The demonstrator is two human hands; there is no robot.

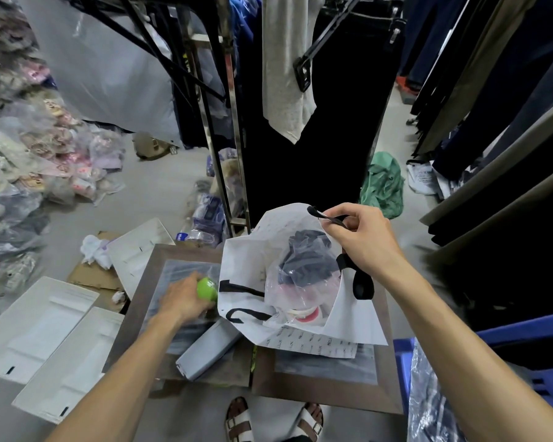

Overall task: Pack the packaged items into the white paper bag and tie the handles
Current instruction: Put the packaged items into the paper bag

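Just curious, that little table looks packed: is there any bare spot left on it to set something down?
Hardly. The white paper bag fills the middle and right of the table. Bare patches: the near right corner below the printed sheet, and the far left behind the left hand, which holds a green object. A grey package crowds the near left.

White paper bag (300, 323) with black handles (361, 282) is stood open at center frame, mouth crumpled. A clear-wrapped dark garment package (307, 260) is stuffed inside, something pink-and-white in plastic (300, 311) seen underneath it.
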